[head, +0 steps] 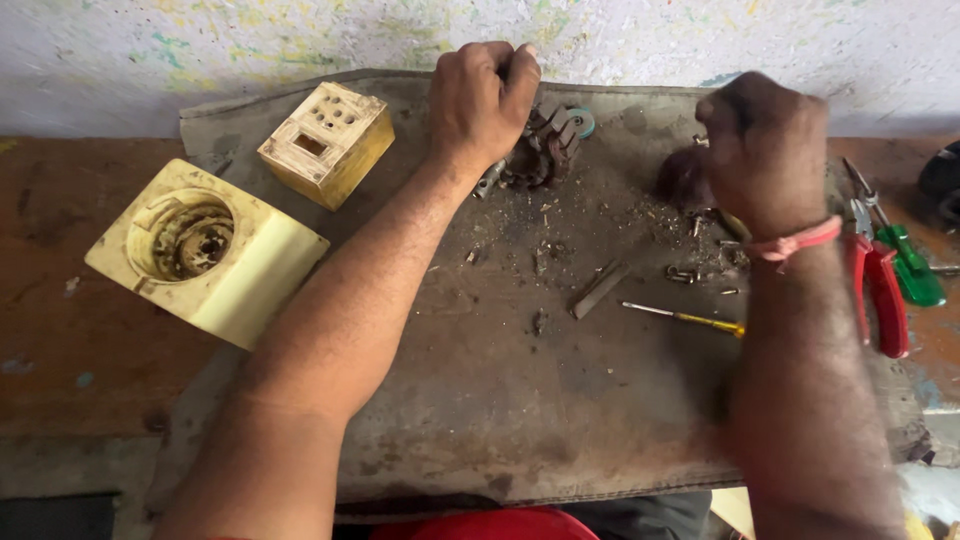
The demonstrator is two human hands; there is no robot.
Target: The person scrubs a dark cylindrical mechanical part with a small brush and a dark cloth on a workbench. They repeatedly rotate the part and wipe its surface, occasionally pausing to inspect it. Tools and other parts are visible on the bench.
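Gripping 1 dark, ridged metal rotor core [545, 150] at the grey mat's [520, 400] far edge, left hand [482, 100] clenched around it, right hand [765, 150] fisted, contents indiscernible; likely heavy, rigid, greasy, best held by the ribbed body.

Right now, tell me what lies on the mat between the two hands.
In the head view, between the left hand and right hand the grey mat holds only grit and debris; a dark rounded part sits beside the right hand.
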